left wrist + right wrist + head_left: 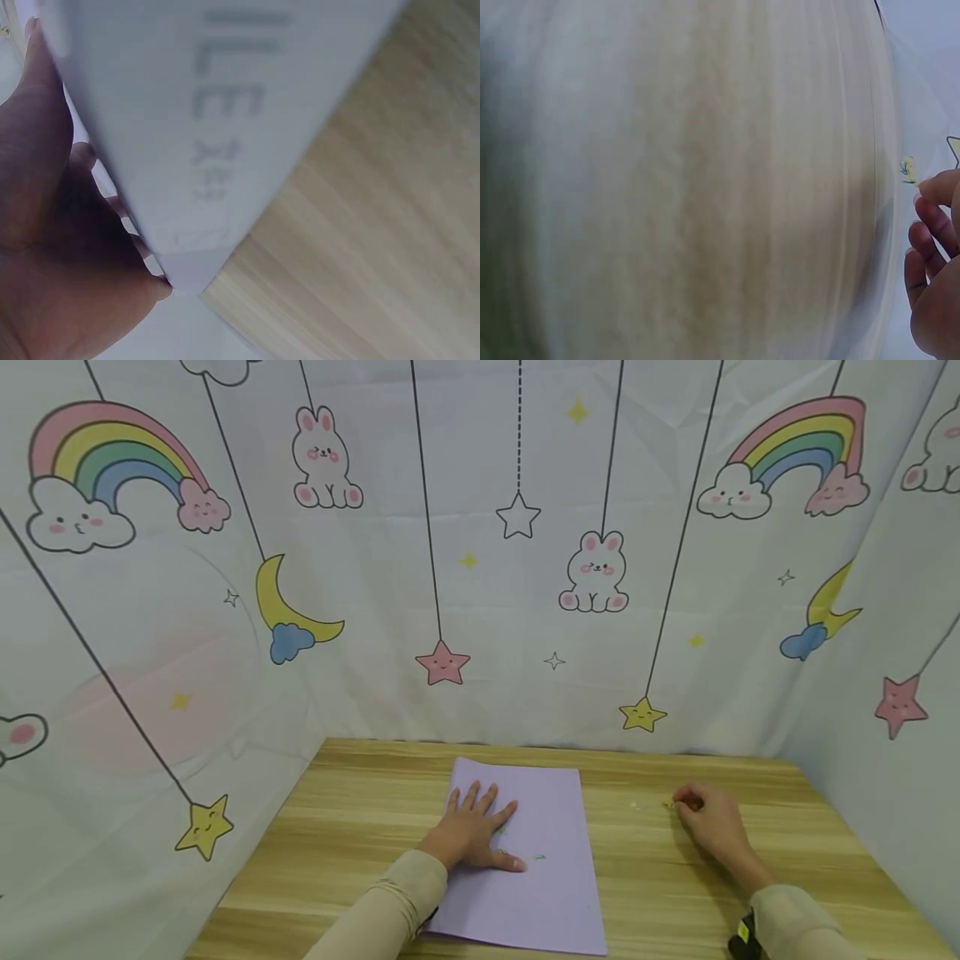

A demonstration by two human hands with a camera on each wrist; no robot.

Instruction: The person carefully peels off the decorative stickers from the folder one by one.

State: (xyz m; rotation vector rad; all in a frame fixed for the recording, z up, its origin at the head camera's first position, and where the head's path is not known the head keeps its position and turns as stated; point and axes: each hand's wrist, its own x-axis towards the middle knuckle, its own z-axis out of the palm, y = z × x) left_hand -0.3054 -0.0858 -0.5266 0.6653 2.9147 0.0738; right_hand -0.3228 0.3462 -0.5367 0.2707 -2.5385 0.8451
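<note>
A light purple file folder lies on the wooden table, its spine printed with grey letters in the left wrist view. My left hand rests on the folder with its fingers spread, thumb pointing right. Just past the thumb, a small green sticker-like mark shows on the cover, and more green marks are partly hidden by the hand. To the right of the folder, my right hand pinches a tiny yellow-and-green sticker between thumb and fingertip, above the table.
A small pale, see-through piece shows between the folder and the right hand. The wooden table ends at a white cloth backdrop printed with rainbows, rabbits and stars, which also encloses the left and right sides.
</note>
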